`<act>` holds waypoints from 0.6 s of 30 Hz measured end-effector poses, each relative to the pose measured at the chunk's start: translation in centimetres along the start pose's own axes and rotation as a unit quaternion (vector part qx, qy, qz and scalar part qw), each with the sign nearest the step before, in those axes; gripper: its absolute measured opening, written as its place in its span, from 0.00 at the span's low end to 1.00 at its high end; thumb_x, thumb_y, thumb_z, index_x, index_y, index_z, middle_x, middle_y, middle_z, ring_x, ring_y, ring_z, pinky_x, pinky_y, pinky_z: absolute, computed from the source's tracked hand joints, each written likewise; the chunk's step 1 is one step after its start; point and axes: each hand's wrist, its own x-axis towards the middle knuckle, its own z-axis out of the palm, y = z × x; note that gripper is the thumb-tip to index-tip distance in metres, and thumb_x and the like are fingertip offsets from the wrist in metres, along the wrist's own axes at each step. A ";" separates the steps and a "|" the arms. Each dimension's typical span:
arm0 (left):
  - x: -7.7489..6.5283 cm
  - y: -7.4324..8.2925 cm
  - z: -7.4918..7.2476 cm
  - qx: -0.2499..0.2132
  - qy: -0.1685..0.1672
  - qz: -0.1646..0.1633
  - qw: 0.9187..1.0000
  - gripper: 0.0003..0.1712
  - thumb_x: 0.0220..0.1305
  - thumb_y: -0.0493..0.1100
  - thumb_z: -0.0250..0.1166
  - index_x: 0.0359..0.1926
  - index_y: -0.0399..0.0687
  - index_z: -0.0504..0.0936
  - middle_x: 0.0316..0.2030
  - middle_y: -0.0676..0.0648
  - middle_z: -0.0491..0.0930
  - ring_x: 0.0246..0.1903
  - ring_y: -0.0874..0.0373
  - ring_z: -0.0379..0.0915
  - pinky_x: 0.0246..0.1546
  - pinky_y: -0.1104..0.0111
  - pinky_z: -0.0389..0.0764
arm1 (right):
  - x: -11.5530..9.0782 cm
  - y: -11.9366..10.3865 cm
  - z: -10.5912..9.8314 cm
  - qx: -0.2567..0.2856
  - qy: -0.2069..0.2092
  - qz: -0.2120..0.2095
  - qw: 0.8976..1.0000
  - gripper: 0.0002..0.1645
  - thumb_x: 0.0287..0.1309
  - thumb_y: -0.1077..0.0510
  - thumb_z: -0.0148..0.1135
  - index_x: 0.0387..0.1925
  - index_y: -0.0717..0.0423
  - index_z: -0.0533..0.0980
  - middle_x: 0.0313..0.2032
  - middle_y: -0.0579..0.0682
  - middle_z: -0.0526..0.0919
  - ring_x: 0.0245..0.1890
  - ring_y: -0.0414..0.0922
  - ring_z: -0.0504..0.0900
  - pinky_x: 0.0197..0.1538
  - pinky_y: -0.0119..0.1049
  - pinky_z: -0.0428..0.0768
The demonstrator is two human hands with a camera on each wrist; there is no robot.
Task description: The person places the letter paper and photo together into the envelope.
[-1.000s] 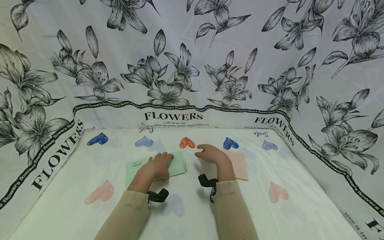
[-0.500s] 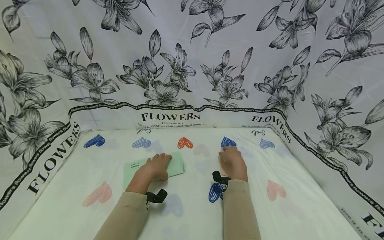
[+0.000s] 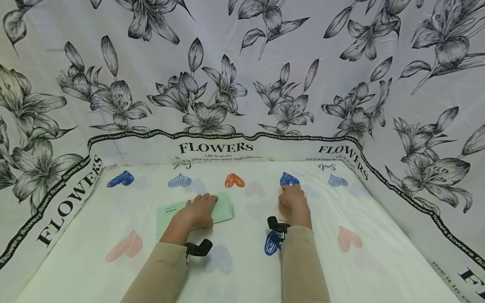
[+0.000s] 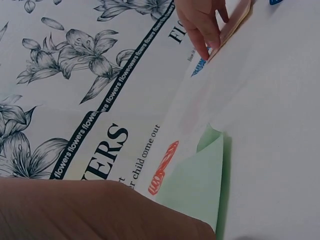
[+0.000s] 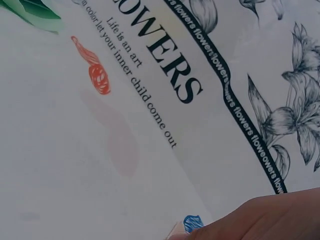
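Note:
A light green paper envelope [image 3: 223, 206] with a small printed label lies flat left of centre. My left hand [image 3: 197, 212] rests on top of it, its fingers spread over the paper. In the left wrist view the green envelope's [image 4: 195, 185] end gapes slightly at one corner. Farther right is a thin pink paper envelope [image 3: 284, 212], mostly hidden beneath my right hand [image 3: 295, 206]. The right hand's fingers curl at its left edge; in the left wrist view the fingertips of that right hand [image 4: 202, 22] meet the pink envelope's [image 4: 235, 27] far corner.
A white cloth [image 3: 242, 269] printed with hearts covers the table. Behind it hangs a flower-patterned curtain [image 3: 227, 75] whose lettered lower border meets the back edge. A black camera mount sits on each wrist.
My right hand has moved right, from between the two envelopes onto the pink one, and its fingers have curled in at the edge. The left hand stays on the green envelope.

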 end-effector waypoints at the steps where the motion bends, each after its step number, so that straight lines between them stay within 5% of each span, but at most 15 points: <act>1: 0.0 0.0 0.0 0.000 0.000 0.000 1.000 0.49 0.49 0.33 0.69 0.75 0.42 0.65 0.76 0.32 0.56 0.75 0.29 0.45 0.71 0.32 0.47 | 0.0 0.0 0.0 -0.003 0.001 0.003 1.000 0.41 0.60 0.63 0.47 0.77 0.60 0.62 0.75 0.74 0.47 0.74 0.72 0.49 0.72 0.69 0.55; 7: 0.1 0.0 0.0 0.004 -0.005 -0.002 1.000 0.48 0.50 0.33 0.69 0.75 0.42 0.65 0.76 0.32 0.56 0.75 0.30 0.45 0.71 0.32 0.47 | -0.2 0.2 0.1 0.003 0.027 0.031 0.999 0.41 0.58 0.60 0.56 0.74 0.64 0.64 0.69 0.76 0.51 0.68 0.72 0.52 0.72 0.68 0.54; 18: 0.0 0.1 -0.2 0.004 -0.007 -0.008 1.000 0.49 0.51 0.34 0.69 0.76 0.43 0.64 0.76 0.33 0.55 0.76 0.31 0.45 0.72 0.33 0.47 | 0.5 1.0 -0.4 0.012 0.110 0.063 0.992 0.15 0.65 0.56 0.57 0.48 0.59 0.80 0.54 0.68 0.73 0.56 0.67 0.66 0.59 0.64 0.66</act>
